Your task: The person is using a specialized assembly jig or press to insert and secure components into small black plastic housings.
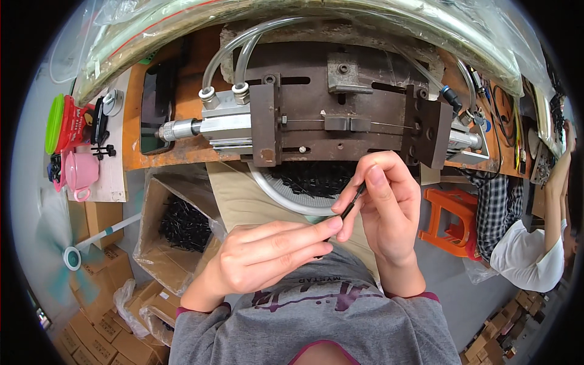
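Note:
A thin black rod-shaped part slants between my two hands, just in front of a dark metal fixture. The fingers of my left hand are closed on its lower end. With thumb and fingertips, my right hand pinches the upper end. What exact kind of part it is, I cannot make out. Under the fixture's front edge, behind my fingers, sits a round pale tray heaped with small black parts. A thin metal rod runs through a small block in the middle of the fixture.
Pneumatic cylinders flank the fixture, the left cylinder fed by clear hoses. A cardboard box of black parts stands at left, near a fan and a pink cup. Right are an orange stool and another person.

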Demonstrator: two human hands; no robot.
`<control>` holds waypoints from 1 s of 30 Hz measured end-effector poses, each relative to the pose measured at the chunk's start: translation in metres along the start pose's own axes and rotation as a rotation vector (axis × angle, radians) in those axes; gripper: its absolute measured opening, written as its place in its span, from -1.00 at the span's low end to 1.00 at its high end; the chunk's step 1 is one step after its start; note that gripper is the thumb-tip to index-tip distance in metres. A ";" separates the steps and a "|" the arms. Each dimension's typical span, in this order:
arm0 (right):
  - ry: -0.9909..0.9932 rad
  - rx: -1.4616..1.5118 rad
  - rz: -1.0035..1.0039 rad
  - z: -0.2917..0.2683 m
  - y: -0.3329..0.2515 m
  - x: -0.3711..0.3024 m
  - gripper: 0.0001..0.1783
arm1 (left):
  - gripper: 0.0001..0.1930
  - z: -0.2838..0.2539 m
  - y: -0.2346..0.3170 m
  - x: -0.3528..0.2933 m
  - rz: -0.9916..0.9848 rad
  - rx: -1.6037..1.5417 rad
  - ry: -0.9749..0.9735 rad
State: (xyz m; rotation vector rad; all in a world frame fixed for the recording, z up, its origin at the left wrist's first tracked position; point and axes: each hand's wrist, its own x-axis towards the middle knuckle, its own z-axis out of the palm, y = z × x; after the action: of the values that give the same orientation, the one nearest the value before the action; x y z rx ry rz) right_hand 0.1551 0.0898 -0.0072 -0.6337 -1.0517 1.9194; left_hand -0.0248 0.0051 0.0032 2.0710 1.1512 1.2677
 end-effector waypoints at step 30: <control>-0.046 -0.101 -0.042 0.006 -0.007 -0.004 -0.84 | -0.76 -0.002 0.000 -0.001 -0.041 -0.044 0.012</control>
State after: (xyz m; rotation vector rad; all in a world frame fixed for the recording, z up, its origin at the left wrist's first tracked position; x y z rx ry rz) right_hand 0.1559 0.0855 0.0017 -0.6211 -1.1884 1.8615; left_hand -0.0264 0.0038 0.0033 2.0009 1.1546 1.2760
